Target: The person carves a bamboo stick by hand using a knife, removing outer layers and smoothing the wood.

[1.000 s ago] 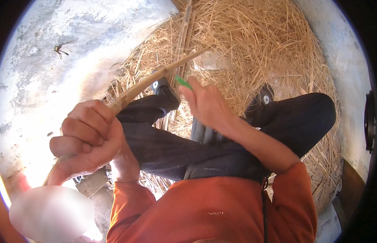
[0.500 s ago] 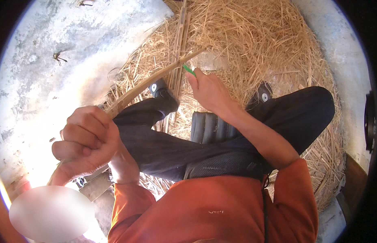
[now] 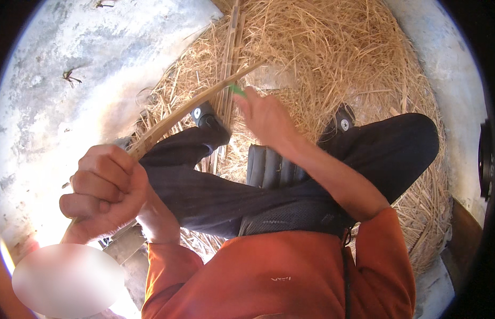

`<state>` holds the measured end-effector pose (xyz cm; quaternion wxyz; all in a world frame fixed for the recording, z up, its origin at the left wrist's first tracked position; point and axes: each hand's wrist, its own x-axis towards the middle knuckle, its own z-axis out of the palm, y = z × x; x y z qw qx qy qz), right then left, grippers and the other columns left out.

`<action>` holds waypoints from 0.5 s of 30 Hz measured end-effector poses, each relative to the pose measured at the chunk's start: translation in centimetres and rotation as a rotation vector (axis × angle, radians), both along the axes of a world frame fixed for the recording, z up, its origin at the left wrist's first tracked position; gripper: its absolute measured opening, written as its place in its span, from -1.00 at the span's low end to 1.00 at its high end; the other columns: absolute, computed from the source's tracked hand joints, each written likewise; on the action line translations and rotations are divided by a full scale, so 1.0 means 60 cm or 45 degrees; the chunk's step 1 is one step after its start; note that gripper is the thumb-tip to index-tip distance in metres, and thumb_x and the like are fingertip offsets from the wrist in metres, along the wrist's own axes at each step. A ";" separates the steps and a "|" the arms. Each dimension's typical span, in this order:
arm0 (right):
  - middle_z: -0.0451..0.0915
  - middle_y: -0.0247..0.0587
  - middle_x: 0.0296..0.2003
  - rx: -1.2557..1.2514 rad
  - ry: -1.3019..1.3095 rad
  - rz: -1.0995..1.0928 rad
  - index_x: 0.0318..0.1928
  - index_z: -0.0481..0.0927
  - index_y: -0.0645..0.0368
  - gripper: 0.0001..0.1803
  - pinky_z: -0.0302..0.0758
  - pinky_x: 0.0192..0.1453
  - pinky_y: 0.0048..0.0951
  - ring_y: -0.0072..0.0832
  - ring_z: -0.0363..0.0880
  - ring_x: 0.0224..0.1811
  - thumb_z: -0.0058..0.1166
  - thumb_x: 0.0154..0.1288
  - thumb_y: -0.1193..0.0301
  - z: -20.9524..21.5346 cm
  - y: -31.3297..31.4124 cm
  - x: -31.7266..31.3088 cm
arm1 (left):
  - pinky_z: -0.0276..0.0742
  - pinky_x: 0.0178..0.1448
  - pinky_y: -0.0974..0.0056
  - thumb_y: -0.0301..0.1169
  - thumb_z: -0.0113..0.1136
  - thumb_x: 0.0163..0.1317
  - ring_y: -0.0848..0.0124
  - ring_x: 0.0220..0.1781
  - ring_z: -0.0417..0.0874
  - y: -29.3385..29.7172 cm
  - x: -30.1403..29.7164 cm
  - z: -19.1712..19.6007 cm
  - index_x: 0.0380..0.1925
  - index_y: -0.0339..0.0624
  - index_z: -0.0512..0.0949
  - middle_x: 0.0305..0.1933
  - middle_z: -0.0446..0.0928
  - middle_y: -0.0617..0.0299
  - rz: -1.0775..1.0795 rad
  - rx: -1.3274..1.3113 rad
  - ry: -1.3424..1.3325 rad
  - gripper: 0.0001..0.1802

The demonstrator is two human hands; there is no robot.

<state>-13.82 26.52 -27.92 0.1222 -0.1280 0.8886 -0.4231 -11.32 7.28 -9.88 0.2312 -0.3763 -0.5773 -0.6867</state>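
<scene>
My left hand (image 3: 101,194) is fisted tight on the near end of a long tan bamboo strip (image 3: 189,106) that slants up-right over the straw-strewn floor (image 3: 322,48) to my right hand (image 3: 263,114), whose grip pinches a small green-handled tool (image 3: 237,90) against its far part.

straw (image 3: 332,58) golden | sleeves (image 3: 385,255) orange | trousers (image 3: 385,149) black | tool (image 3: 236,89) green

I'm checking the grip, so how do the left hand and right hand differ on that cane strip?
The left hand is a closed fist around the cane strip near its lower end. The right hand sits farther up, fingers looser, with a small green thing at its fingertips. Both meet the same strip.
</scene>
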 end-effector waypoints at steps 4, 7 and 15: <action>0.50 0.26 -0.57 0.178 -0.040 -0.103 -0.16 0.45 0.31 -0.57 0.40 -0.34 0.11 0.16 0.52 -0.43 -0.31 0.46 0.15 -0.112 0.034 -0.033 | -0.02 -0.76 0.43 0.46 -0.28 0.10 0.53 -0.83 0.03 0.009 -0.009 0.009 -0.71 -0.05 0.19 -0.79 0.11 0.35 -0.070 -0.037 -0.003 -0.24; 0.51 0.26 -0.56 0.038 -0.164 -0.168 -0.16 0.45 0.33 -0.56 0.40 -0.32 0.09 0.18 0.52 -0.43 -0.31 0.46 0.15 -0.050 0.016 -0.033 | -0.12 -0.67 0.36 0.03 -0.27 0.40 0.55 -0.80 -0.02 0.017 -0.002 0.008 -0.70 0.06 0.16 -0.76 0.11 0.40 0.002 -0.159 -0.034 -0.49; 0.52 0.28 -0.58 -0.091 -0.279 -0.216 -0.17 0.46 0.37 -0.47 0.46 -0.25 0.07 0.20 0.55 -0.41 -0.35 0.46 0.09 -0.117 0.019 -0.052 | -0.02 -0.76 0.45 0.48 -0.31 0.09 0.55 -0.84 0.06 0.005 -0.007 0.007 -0.71 -0.03 0.18 -0.80 0.12 0.37 0.030 -0.050 0.020 -0.24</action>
